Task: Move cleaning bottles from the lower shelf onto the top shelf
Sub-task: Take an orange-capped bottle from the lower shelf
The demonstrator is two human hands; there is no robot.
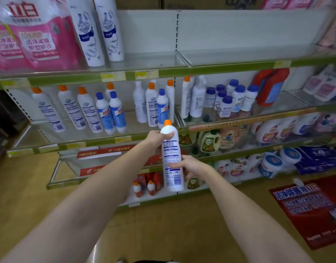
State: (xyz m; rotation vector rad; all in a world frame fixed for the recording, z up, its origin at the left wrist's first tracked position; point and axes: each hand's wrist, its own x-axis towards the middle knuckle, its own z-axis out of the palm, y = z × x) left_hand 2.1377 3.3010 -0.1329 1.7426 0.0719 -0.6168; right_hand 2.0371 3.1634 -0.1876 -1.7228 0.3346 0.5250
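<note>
Before the lower shelf's front edge, clear of it, an orange-capped white bottle is held upright in the air; the left hand wraps its shoulder just under the cap; the right hand curls round its lower body; on the top shelf two tall white bottles stand near the left end, beside pink refill bags.
</note>
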